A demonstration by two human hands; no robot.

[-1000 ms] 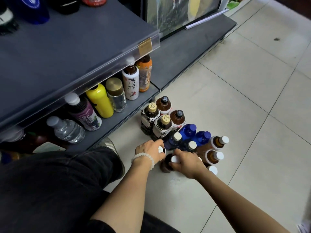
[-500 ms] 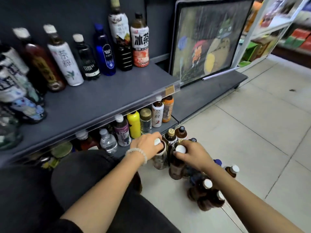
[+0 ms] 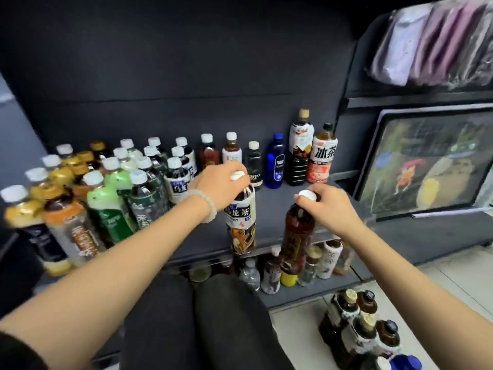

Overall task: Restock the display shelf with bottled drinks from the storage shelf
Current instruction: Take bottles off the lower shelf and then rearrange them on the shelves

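Note:
My left hand (image 3: 222, 184), with a bead bracelet on the wrist, grips the white cap of an oolong tea bottle (image 3: 241, 222) with a white and orange label. My right hand (image 3: 329, 205) grips the white cap of a dark brown tea bottle (image 3: 297, 236). Both bottles hang upright over the front edge of the dark grey display shelf (image 3: 274, 206). Many bottles (image 3: 112, 198) crowd the shelf's left side, and a back row (image 3: 298, 153) stands by the rear wall.
Several bottles (image 3: 360, 332) stand on the tiled floor at lower right. A lower shelf (image 3: 298, 292) holds more bottles. A framed cartoon picture (image 3: 432, 161) leans at the right. My dark-trousered knees (image 3: 202, 324) sit below the shelf edge.
Both hands lifted their bottles from the floor cluster up to the display shelf's front edge. The view tilted upward from the floor toward the shelf.

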